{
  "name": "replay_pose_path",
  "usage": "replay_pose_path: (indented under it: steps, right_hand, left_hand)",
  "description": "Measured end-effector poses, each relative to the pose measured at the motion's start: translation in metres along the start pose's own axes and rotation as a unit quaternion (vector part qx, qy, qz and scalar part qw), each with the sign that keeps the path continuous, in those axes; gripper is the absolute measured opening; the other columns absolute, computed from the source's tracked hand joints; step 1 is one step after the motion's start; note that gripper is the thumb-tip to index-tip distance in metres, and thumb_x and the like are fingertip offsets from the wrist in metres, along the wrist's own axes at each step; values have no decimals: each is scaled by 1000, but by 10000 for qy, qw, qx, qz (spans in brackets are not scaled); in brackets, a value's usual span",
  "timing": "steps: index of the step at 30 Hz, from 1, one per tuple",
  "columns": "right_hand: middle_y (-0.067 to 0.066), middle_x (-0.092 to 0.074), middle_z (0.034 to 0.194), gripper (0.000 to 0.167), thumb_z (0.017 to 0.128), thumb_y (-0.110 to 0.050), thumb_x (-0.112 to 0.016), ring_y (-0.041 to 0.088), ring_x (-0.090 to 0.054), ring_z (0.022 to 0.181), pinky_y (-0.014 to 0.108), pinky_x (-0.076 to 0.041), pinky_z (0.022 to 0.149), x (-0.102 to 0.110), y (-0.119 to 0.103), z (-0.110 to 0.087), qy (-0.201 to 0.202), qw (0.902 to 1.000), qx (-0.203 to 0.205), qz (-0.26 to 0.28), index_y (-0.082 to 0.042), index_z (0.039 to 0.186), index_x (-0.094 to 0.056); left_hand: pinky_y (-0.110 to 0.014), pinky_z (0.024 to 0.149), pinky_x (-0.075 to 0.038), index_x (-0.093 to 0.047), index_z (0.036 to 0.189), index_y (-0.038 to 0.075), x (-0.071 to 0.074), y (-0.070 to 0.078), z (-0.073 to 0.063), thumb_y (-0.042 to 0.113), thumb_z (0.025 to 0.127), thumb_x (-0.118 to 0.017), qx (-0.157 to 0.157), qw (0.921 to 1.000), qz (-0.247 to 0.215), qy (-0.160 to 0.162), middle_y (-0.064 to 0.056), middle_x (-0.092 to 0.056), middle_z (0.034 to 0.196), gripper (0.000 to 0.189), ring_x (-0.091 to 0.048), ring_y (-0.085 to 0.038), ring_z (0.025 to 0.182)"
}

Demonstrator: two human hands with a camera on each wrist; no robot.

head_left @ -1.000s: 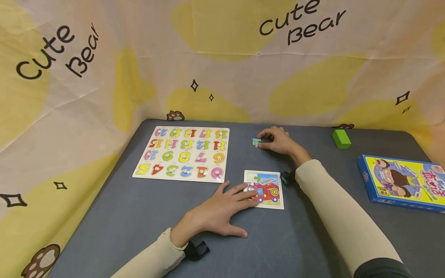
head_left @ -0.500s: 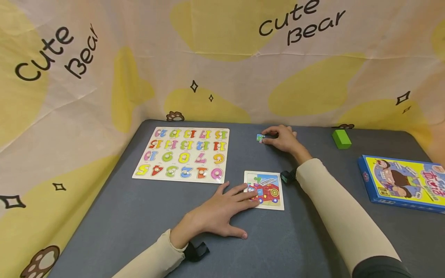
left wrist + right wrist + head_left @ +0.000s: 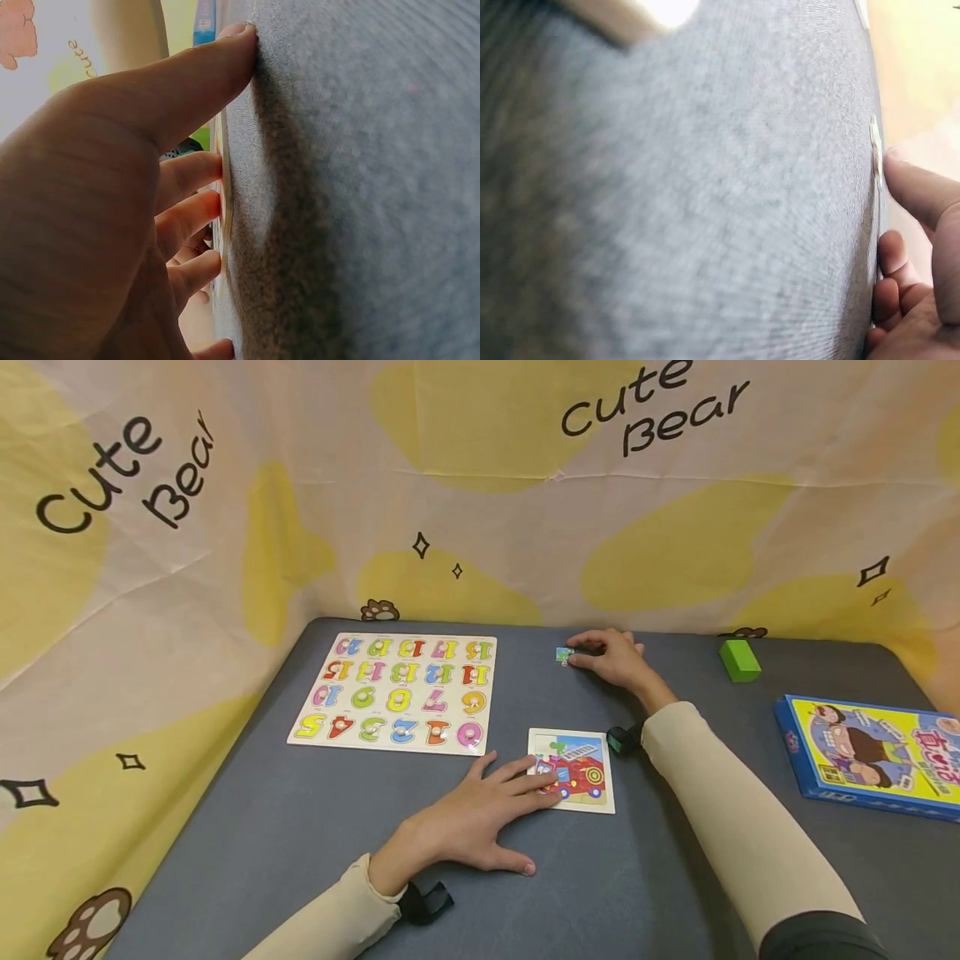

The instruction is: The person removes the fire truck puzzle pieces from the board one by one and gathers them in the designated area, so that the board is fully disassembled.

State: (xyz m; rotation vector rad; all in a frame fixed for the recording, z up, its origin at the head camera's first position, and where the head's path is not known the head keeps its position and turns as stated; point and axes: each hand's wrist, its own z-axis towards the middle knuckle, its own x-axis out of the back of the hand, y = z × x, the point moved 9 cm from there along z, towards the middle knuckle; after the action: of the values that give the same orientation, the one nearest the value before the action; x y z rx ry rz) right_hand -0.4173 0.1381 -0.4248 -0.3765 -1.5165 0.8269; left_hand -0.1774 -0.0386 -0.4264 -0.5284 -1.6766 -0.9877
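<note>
In the head view my left hand (image 3: pixel 476 822) lies with fingers spread, its fingertips resting on the left part of a small framed jigsaw puzzle (image 3: pixel 581 760) with a red fire truck picture. The left wrist view has the thumb (image 3: pixel 217 64) touching the table beside the puzzle. Farther back, my right hand (image 3: pixel 611 658) bends its thumb and index finger at the right edge of a small blue-green puzzle piece (image 3: pixel 563 655). Seen from the right wrist, that puzzle piece (image 3: pixel 877 150) is low at the table surface, against the thumb; the index finger's contact is hidden.
A number board (image 3: pixel 390 693) with colourful knobbed digits lies at the back left. At the right are a green block (image 3: pixel 739 660) and a blue-yellow game box (image 3: pixel 870 756). A printed cloth (image 3: pixel 480 510) hangs behind the grey table (image 3: pixel 300 835).
The right hand and the puzzle piece have moved together slightly right and away, toward the table's back edge. The left hand stays where it was on the framed puzzle.
</note>
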Motion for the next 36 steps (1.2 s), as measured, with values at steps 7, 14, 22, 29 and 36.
replay_pose_path:
  steps: [7, 14, 22, 29, 36]
  right_hand:
    - [16, -67, 114, 29, 102, -19, -63, 18, -56, 90, 39, -39, 94, 11, 4, -12, 264, 9934, 138, 1112, -7, 128, -69]
    - [14, -71, 110, 25, 102, -12, -61, 15, -53, 81, 24, -42, 69, 15, -2, -37, 263, 9929, 320, 1118, -4, 124, -71]
    - [10, -72, 103, 22, 98, -12, -68, 15, -57, 88, 25, -47, 78, -5, -31, -84, -827, 9887, 1025, 715, -6, 118, -74]
    - [2, -69, 107, 28, 91, -12, -75, 22, -48, 94, 39, -34, 82, -24, -53, -116, -1438, 9797, 1397, 92, -16, 118, -76]
    - [3, -65, 110, 33, 90, -10, -71, 20, -44, 99, 41, -27, 83, -32, -57, -126, -1436, 9761, 1553, -500, -22, 120, -76]
  left_hand:
    - [-70, 119, -16, -37, 158, 29, 0, 1, 1, 61, 87, -71, 33, 10000, 20, 7, 9, -29, 168, 85, -19, -24, 159]
    - [-70, 119, -16, -37, 159, 29, -2, 0, 3, 63, 87, -71, 21, 10000, 64, 58, 9, -29, 168, 86, -19, -24, 159]
    - [-71, 119, -15, -40, 157, 29, -1, -2, 1, 62, 86, -71, 63, 9999, 48, 94, 9, -31, 167, 84, -19, -25, 159]
    - [-72, 118, -15, -40, 157, 26, 0, -2, 0, 60, 87, -71, 28, 9999, 5, 113, 7, -31, 168, 84, -20, -27, 159]
    - [-72, 119, -14, -38, 159, 27, 0, 1, 3, 60, 88, -70, 26, 10000, -26, -3, 6, -31, 168, 85, -18, -26, 159]
